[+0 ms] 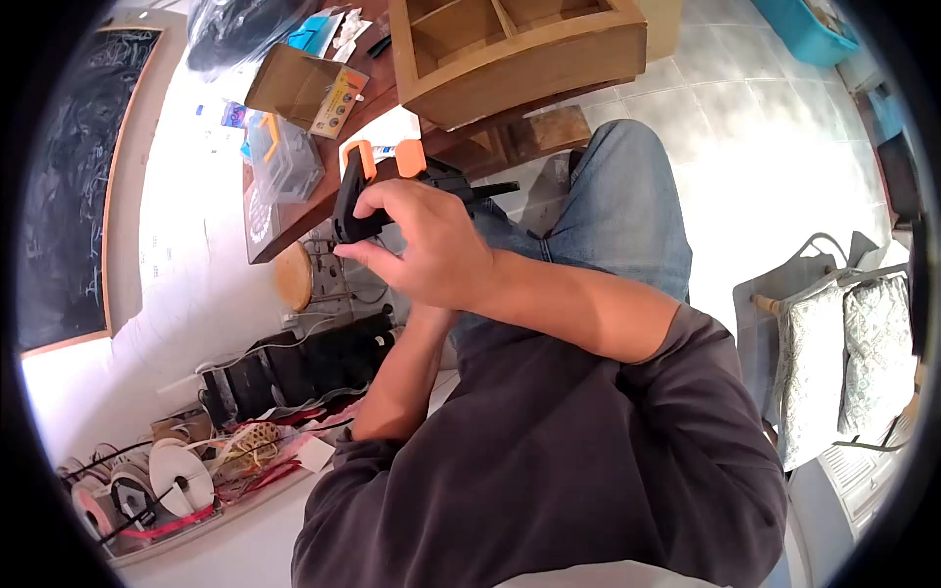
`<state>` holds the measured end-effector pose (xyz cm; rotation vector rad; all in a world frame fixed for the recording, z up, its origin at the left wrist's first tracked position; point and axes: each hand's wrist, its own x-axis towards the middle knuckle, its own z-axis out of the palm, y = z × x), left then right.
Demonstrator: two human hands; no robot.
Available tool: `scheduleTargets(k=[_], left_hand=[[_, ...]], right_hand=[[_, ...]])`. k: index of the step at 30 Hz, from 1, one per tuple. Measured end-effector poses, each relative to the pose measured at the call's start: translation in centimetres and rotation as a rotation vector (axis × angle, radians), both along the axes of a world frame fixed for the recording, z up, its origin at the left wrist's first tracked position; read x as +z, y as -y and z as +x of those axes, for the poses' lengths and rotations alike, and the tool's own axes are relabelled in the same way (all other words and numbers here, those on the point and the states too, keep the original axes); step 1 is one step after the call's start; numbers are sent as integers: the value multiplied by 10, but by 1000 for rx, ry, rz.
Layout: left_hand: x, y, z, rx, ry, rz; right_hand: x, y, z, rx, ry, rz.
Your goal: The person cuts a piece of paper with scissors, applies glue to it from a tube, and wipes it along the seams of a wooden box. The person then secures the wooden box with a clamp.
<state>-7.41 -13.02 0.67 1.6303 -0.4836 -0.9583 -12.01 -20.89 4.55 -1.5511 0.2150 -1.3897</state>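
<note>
Orange-and-black clamp (410,159) is over the lap, just beside the near edge of the dark wooden tabletop (294,220); contact with the edge cannot be judged from this angle. Two orange pads face away from the wearer, a gap between them. A slim black bar extends from the clamp toward the right, above the jeans (637,201).

Hands: the right hand (423,240) grasps the clamp, bent forefinger and thumb set about the black part at its left end. The left hand (431,316) is mostly covered by the right; its grip cannot be told.

On the tabletop: a wooden box (534,73) with open compartments, its near end overhanging the edge; left of it, an open cardboard carton (286,83), tilted; nearer the left corner, a clear plastic container (284,165). A white sheet (400,123) lies behind the clamp, partly hidden. A plastic bag (240,34) sits farther back.

Lower left, well apart from the hands: white spool (181,477) among cords. Right: chair with patterned cushions (818,367).
</note>
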Motion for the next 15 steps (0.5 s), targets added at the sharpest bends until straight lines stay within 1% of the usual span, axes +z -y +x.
scheduleTargets(k=[3,5,6,11,13,14,15], left_hand=[[2,-3,9,-6,-44,-8],[1,-5,11,-7,-69,-13],[-2,-4,12,-2,-77,-14],[-14,-5,8,2,-79,-17],[-15,-9,7,5,-102,-16],[-17,-11,6,7,-117,-13],[-17,-15,5,8,-157,-9]], right_hand=[[-1,6,4,-12,46,-16],[-4,11,5,-27,28,69],[-7,8,8,-5,51,172],[-24,-3,2,-56,152,83],[-26,-1,-6,72,88,190],[-28,7,-23,107,-45,76],[-41,10,-32,-31,-83,65]])
